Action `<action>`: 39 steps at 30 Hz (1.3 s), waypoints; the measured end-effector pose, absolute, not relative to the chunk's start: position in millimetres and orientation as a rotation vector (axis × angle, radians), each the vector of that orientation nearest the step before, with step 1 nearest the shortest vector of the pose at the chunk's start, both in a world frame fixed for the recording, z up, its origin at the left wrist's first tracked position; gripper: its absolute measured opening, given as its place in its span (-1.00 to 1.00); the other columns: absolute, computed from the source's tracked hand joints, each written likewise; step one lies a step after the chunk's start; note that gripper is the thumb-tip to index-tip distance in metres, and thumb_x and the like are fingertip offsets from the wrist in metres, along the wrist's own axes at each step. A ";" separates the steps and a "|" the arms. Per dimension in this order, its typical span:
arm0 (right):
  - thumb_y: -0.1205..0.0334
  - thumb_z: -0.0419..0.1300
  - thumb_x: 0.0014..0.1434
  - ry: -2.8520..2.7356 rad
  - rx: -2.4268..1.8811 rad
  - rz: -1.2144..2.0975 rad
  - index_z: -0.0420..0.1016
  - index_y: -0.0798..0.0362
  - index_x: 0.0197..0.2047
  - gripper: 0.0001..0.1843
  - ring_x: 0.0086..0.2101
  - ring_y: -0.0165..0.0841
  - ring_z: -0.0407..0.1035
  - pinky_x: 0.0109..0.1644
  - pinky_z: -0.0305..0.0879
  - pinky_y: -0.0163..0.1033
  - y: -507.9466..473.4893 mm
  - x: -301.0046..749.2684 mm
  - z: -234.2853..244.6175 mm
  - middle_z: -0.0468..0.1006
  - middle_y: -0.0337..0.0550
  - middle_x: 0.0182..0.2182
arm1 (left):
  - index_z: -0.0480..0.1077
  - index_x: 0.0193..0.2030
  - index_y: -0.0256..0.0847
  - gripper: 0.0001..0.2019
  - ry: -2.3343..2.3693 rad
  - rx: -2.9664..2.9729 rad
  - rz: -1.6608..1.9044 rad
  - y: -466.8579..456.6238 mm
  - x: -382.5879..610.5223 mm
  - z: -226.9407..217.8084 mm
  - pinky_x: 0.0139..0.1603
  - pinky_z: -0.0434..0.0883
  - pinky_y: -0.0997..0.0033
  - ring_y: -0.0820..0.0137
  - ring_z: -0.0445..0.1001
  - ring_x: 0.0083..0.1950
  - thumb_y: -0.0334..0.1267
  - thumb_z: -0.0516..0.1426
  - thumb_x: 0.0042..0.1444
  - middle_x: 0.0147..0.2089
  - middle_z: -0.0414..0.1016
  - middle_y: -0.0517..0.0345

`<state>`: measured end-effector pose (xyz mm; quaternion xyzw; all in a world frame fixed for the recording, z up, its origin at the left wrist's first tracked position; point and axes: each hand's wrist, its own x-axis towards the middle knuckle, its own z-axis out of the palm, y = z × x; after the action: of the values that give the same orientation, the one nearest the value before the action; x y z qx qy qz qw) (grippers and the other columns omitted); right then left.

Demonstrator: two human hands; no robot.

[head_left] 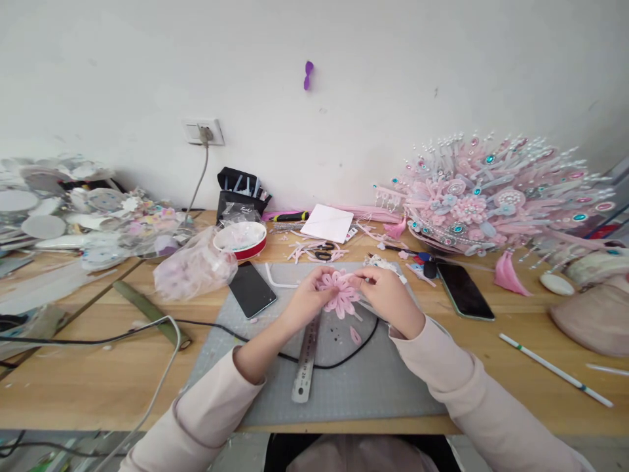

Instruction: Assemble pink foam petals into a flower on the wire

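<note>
A pink looped flower [341, 303], which looks made of fuzzy pipe cleaner, is held up over the grey cutting mat [265, 400]. My left hand [310, 298] is closed on its left side. At its right edge my right hand [386, 292] pinches with thumb and finger; whether a petal or a small piece is in that pinch is hidden. Below the flower lie a steel ruler [305, 367] and a loose pink loop [355, 335]. A black cable [339, 364] curves across the mat.
Phones [253, 290] [464, 290] lie left and right of my hands. Behind are scissors [324, 251], a white pad [327, 223] and a red-rimmed bowl [240, 240]. A large pink beaded headdress [472, 203] stands at back right. A white stick [555, 369] lies at right.
</note>
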<state>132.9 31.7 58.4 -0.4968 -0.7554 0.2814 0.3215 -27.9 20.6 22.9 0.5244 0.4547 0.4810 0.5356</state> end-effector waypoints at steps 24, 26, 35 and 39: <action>0.29 0.11 0.05 -2.242 -1.437 0.519 0.57 0.05 -0.42 -0.81 -0.44 -0.39 0.38 -0.37 0.12 -0.32 31.9 128.9 65.8 0.59 -0.19 -0.47 | 0.29 -0.20 -0.22 -0.70 1.103 1.303 1.128 18.4 -28.1 20.0 -0.36 0.26 0.50 0.50 0.32 -0.40 -0.30 0.17 -0.15 -0.38 0.35 0.25; 0.30 0.10 0.06 -2.267 -1.435 0.508 0.57 0.05 -0.42 -0.80 -0.44 -0.39 0.38 -0.38 0.10 -0.32 33.3 128.6 65.7 0.59 -0.19 -0.47 | 0.30 -0.20 -0.22 -0.70 1.100 1.297 1.132 17.7 -27.6 21.1 -0.33 0.27 0.48 0.48 0.34 -0.38 -0.31 0.17 -0.15 -0.36 0.37 0.24; 0.15 0.11 0.08 -2.159 -1.404 0.450 0.51 0.03 -0.15 -0.72 -0.35 -0.37 0.40 -0.27 0.21 -0.32 27.9 137.3 70.2 0.58 -0.18 -0.34 | 0.30 -0.20 -0.23 -0.67 1.078 1.264 1.143 20.5 -27.7 18.7 -0.29 0.30 0.45 0.45 0.37 -0.35 -0.27 0.18 -0.17 -0.34 0.40 0.22; 0.06 0.06 0.10 -1.910 -1.716 0.146 0.51 0.04 -0.23 -0.69 -0.34 -0.28 0.42 -0.29 0.23 -0.25 34.3 202.9 65.1 0.57 -0.10 -0.32 | 0.31 -0.21 -0.22 -0.66 1.078 1.218 1.177 22.2 -28.4 16.4 -0.24 0.31 0.44 0.43 0.39 -0.31 -0.25 0.21 -0.19 -0.32 0.43 0.21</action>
<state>202.9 34.3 65.1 -0.6402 -0.7128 0.0544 0.2812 -28.4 22.2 16.4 0.5116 0.4528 0.4946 0.5371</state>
